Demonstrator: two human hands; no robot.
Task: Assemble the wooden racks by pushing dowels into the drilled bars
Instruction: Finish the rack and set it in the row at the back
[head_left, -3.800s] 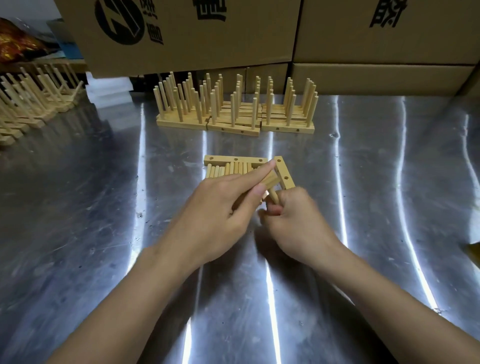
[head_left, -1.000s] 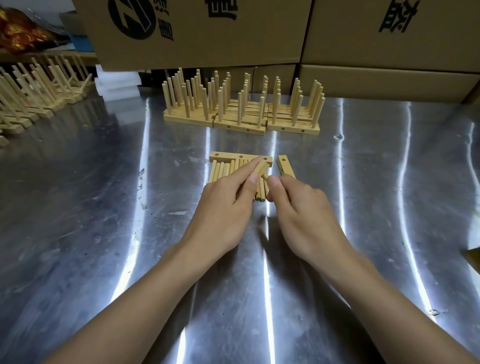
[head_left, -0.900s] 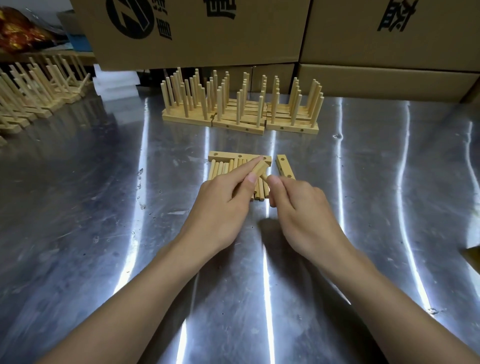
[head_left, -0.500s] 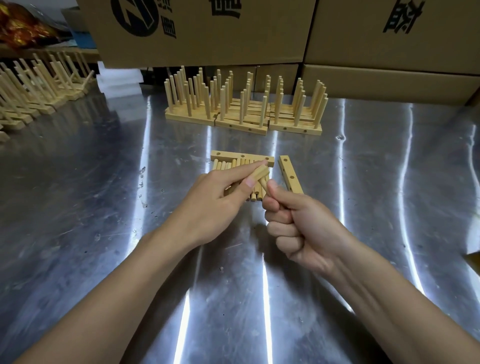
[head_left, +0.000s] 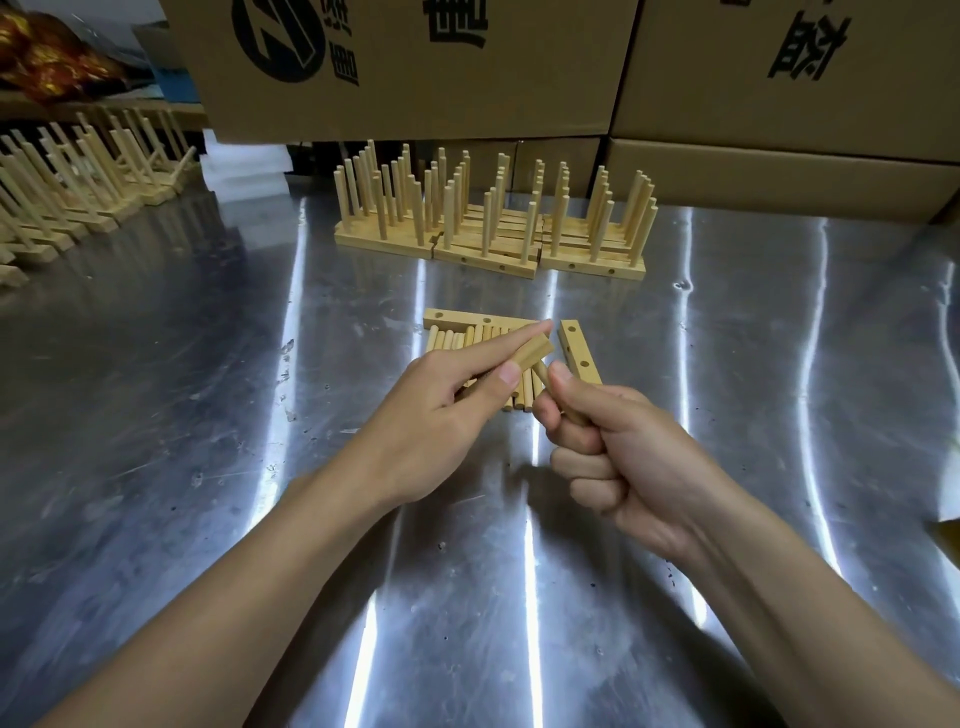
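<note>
My left hand (head_left: 447, 400) holds a short drilled wooden bar (head_left: 530, 356) between thumb and forefinger, raised a little above the table. My right hand (head_left: 623, 452) is curled into a fist and pinches a dowel (head_left: 543, 375) whose tip points up at the bar's underside. Beneath both hands lies a row of loose dowels (head_left: 457, 340) side by side on the steel table (head_left: 208, 415). One drilled bar (head_left: 467, 318) lies across their far ends, and another drilled bar (head_left: 577, 348) lies to the right.
Three finished racks (head_left: 488, 228) with upright dowels stand behind the loose parts. More finished racks (head_left: 67, 192) line the far left. Cardboard boxes (head_left: 519, 67) wall off the back. A small cardboard corner (head_left: 948, 530) shows at the right edge.
My right hand turned from palm-down to a fist, drew back slightly and brought the dowel upright under the bar. My left hand kept holding the bar.
</note>
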